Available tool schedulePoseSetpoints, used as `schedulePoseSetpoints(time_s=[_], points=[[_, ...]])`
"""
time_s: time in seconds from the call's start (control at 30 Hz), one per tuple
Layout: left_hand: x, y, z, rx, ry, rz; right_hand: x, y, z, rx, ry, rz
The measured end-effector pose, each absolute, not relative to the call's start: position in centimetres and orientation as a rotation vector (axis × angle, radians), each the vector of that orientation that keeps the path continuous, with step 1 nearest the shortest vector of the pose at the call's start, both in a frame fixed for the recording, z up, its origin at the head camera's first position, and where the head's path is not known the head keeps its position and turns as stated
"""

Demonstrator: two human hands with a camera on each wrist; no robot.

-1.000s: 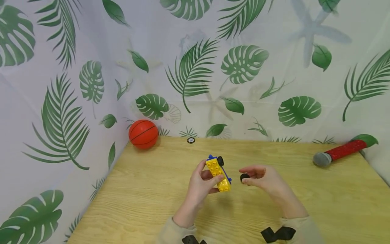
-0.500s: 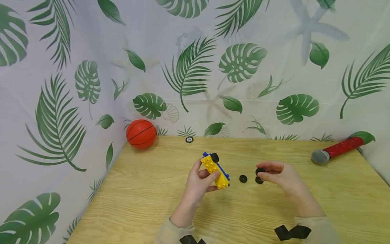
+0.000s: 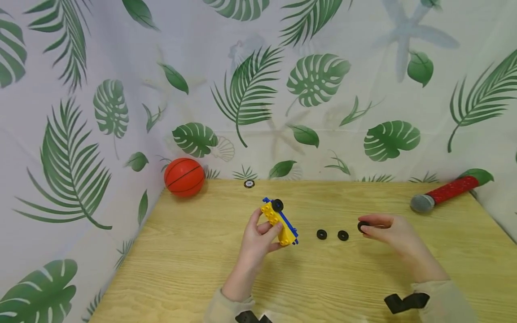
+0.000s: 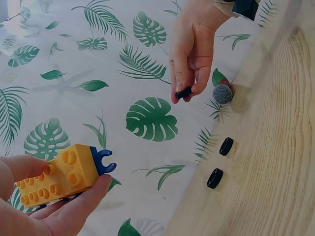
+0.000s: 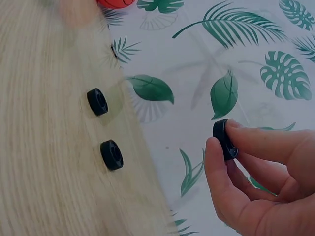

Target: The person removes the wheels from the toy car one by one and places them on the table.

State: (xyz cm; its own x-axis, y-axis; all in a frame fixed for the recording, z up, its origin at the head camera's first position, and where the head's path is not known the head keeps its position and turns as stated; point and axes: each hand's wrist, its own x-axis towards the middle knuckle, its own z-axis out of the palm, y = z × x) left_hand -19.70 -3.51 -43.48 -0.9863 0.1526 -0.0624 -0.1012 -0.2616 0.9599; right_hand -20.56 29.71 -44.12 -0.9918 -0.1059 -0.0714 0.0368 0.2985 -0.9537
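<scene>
My left hand [image 3: 260, 235] grips a yellow and blue toy car [image 3: 284, 231] made of studded blocks, tilted above the table. One black wheel [image 3: 277, 205] is on the car's far end, and a blue hook [image 4: 105, 161] sticks out of its near end. Between thumb and fingertips, my right hand [image 3: 393, 229] pinches a loose black wheel [image 5: 225, 139]. Two more black wheels lie flat on the table between the hands: a left one [image 3: 322, 234] and a right one [image 3: 343, 235].
An orange-red toy basketball [image 3: 184, 177] sits at the table's back left corner. Near the back edge lies a small black-and-white disc [image 3: 249, 184]. At the back right is a red microphone [image 3: 448, 193]. A leaf-printed cloth [image 3: 242, 89] hangs behind the wooden table [image 3: 177, 251].
My right hand has put down two wheels on the table in turn and moved right, still pinching another. The left hand has turned the car slightly and shifted a little left.
</scene>
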Motion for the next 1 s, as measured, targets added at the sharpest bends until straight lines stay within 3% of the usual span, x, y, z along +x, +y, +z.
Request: schedulePoseSetpoints(time_s=[0.33,1.0], points=[[-19.6,-3.6,-43.1,0.034,1.797,2.377,-21.5,31.2,-46.1,0.089,2.563,-1.654],[-19.2,-3.5,-43.1,0.024,1.771,2.368,-22.3,32.3,-48.4,0.144,2.702,-1.351]])
